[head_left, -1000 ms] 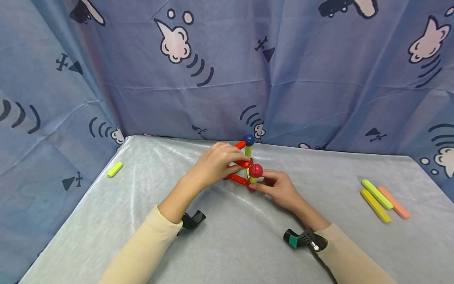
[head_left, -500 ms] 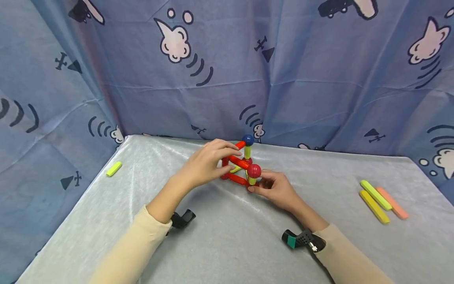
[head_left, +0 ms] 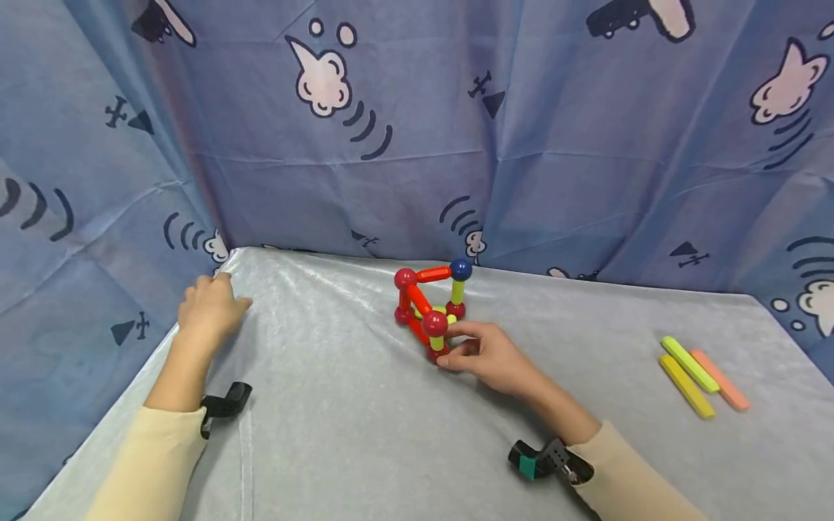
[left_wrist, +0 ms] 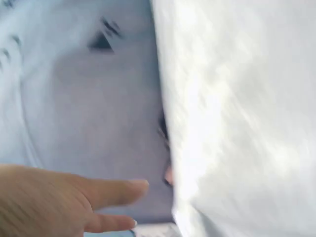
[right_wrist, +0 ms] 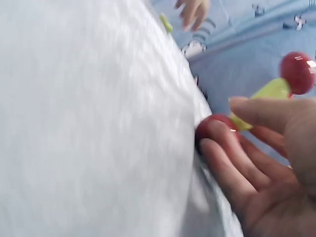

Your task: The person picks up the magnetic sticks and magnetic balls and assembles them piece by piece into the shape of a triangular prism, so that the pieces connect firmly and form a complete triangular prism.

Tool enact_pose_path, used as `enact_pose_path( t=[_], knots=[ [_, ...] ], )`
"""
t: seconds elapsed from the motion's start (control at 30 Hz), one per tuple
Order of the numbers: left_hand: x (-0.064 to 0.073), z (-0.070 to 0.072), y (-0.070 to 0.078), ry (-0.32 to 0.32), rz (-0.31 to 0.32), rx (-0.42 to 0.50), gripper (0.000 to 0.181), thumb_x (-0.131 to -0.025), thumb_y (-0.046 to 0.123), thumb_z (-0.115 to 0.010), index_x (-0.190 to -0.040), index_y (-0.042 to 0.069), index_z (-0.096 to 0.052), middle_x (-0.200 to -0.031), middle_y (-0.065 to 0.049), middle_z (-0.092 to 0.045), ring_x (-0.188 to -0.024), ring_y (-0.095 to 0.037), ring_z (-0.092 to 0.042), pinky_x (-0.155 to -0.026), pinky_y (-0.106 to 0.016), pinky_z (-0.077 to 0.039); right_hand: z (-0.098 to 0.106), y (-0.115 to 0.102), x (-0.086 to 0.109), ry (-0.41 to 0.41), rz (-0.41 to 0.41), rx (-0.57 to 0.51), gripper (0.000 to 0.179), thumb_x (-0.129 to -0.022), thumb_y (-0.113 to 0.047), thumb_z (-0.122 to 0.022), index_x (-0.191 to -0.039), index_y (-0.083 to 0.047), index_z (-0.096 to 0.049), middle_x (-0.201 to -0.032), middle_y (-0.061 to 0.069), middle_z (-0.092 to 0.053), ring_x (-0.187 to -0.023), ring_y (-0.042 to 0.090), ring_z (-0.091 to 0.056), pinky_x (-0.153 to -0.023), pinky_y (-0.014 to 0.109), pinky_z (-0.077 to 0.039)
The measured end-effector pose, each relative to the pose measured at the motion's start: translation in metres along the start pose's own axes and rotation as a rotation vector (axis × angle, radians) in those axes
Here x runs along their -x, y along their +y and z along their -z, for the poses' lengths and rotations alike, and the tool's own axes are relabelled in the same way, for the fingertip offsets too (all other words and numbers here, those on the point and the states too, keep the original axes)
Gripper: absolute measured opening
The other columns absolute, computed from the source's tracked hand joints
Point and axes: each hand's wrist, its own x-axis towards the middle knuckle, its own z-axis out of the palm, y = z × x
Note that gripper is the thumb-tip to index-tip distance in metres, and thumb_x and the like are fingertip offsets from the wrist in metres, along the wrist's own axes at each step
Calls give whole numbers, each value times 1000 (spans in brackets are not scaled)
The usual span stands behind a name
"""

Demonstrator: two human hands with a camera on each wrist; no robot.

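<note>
A frame of magnetic rods and balls stands on the table, with red rods [head_left: 420, 299], a blue ball [head_left: 461, 270] at the back and several red balls [head_left: 405, 278]. My right hand [head_left: 491, 359] grips its near corner, where an upright yellow-green rod [right_wrist: 271, 91] joins an upper red ball [head_left: 435, 323] and a lower red ball [right_wrist: 215, 129]. Far to the left, my left hand [head_left: 211, 310] reaches over the table's edge with fingers extended. Close beside that hand, the right wrist view shows a loose yellow-green rod [right_wrist: 166, 23]; in the head view the hand hides it.
At the right lie a lime bar [head_left: 691, 364], a yellow bar [head_left: 687, 386] and an orange bar [head_left: 719, 380], side by side. A blue patterned curtain [head_left: 404, 130] hangs behind and to the left of the white-covered table [head_left: 365, 434].
My left hand has left the frame and moved far left, to where the loose rod lay. The frame's near corner has shifted left and toward me with my right hand still on it.
</note>
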Motion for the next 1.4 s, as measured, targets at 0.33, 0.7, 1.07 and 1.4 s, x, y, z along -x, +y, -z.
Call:
enact_pose_path(
  t=[0.33,0.7,1.07,1.4],
  knots=[
    [-10,-11,-39,-17,26,-12,40,-90,5,-45,-124,-11,-58,-127,-43,-54,-114,-62,-53,-89,-68,-48,8,-7,-1,226,-69,-61,32,-94,-20,-72,-119,0,-66,-114,22,-69,-81,20,-72,-71,28,-61],
    [-5,-16,1,-47,-245,269,33,-93,7,-64,-123,-6,-65,-115,-30,-69,-105,-46,-68,-86,-53,-55,24,23,-10,139,-5,183,63,-94,-18,-72,-150,-7,-46,-151,17,-52,-91,18,-64,-72,23,-52],
    [67,-32,134,3,-600,879,34,-88,6,-77,-122,4,-71,-114,-10,-74,-100,-20,-70,-88,-27,-60,15,23,-13,226,33,270,31,-91,-25,-76,-119,-12,-69,-111,9,-67,-92,21,-58,-77,30,-47],
    [78,-46,172,148,-910,675,32,-86,5,-79,-118,7,-75,-110,-5,-74,-84,-12,-63,-70,-21,-54,11,24,-13,253,32,246,30,-91,-28,-76,-117,-13,-71,-115,7,-74,-86,17,-65,-78,30,-52]
  ],
)
